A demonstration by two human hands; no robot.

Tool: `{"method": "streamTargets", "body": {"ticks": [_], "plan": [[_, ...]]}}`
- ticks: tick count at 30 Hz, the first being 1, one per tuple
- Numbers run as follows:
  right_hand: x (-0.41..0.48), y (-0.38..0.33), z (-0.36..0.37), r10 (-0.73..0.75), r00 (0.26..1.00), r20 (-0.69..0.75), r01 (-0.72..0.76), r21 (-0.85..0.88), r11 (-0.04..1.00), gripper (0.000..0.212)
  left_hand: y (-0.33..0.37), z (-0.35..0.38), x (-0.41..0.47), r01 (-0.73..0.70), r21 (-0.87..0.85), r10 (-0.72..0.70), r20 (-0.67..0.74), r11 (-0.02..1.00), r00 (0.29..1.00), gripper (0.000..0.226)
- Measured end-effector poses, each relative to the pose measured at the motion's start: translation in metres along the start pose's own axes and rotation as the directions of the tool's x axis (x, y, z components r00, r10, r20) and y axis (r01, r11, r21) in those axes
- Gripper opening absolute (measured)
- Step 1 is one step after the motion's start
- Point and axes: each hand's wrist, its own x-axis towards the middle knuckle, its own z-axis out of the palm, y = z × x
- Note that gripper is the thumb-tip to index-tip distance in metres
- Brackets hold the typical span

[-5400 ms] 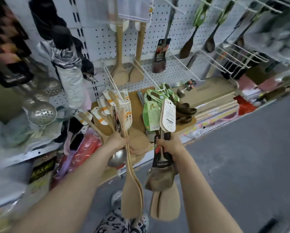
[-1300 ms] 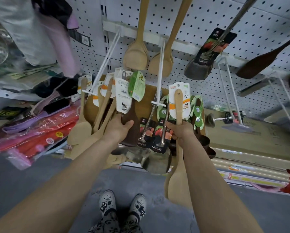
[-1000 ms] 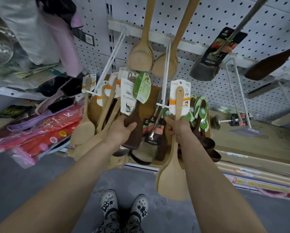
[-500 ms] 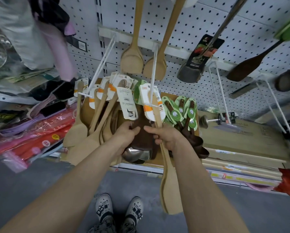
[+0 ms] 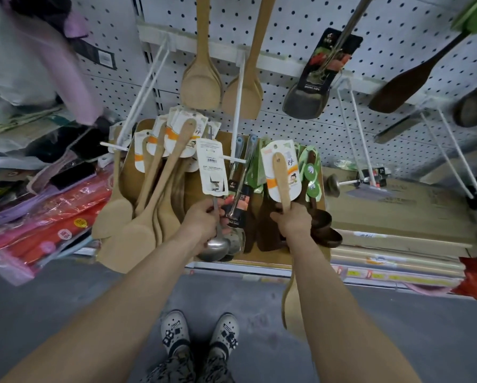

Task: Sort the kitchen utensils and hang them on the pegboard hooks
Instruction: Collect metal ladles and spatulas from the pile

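Nearest the camera is the grey concrete floor (image 5: 66, 313), with a pair of white patterned clogs (image 5: 175, 331) on it. Both forearms reach forward and up from there.

The left hand (image 5: 202, 221) has its fingers curled round the thin handle of a stainless steel ladle with a white card tag (image 5: 214, 247). The bowl hangs just below the hand and the tag stands above it.

The right hand (image 5: 294, 221) grips the handle of a pale wooden spatula with a white-and-orange card (image 5: 281, 178). The long axis of the spatula runs near vertical. The holed handle end points up and the blade hangs below, partly hidden by the forearm.

The two hands are level and apart. The tip of the middle white wire hook (image 5: 239, 106) lies between and above them, up-left of the spatula's hole and up-right of the ladle tag, and about as near to one hand as to the other.

A bundle of matching pale wooden spatulas (image 5: 137, 233) hangs on the left white wire hook (image 5: 146, 89), beyond the left hand. If like goes with like, the right hand must probably cross leftward past the ladle.

Dark brown wooden spoons with green cards (image 5: 324, 230) touch the right hand's far side. Behind everything stands the white perforated pegboard (image 5: 295, 29). Free room around the hook tips is tight.
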Motion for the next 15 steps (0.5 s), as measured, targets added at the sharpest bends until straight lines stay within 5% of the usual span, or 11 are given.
{"method": "streamTargets", "body": {"ticks": [4,10,15], "plan": [[0.002,-0.002,0.005,0.013,1.0,-0.019,-0.01,0.158,0.987,0.028,-0.004,-0.003,0.003,0.011,-0.002,-0.011,-0.032,1.0,0.999,0.024],[-0.017,-0.025,0.002,0.012,0.947,0.322,-0.21,0.588,0.781,0.031,0.004,-0.002,-0.003,0.024,0.0,-0.024,-0.025,1.0,0.999,0.02],[-0.026,-0.051,0.01,0.004,0.913,0.409,-0.314,0.694,0.648,0.013,0.014,-0.009,-0.009,-0.029,0.006,0.029,-0.012,1.0,0.999,0.021]]}}
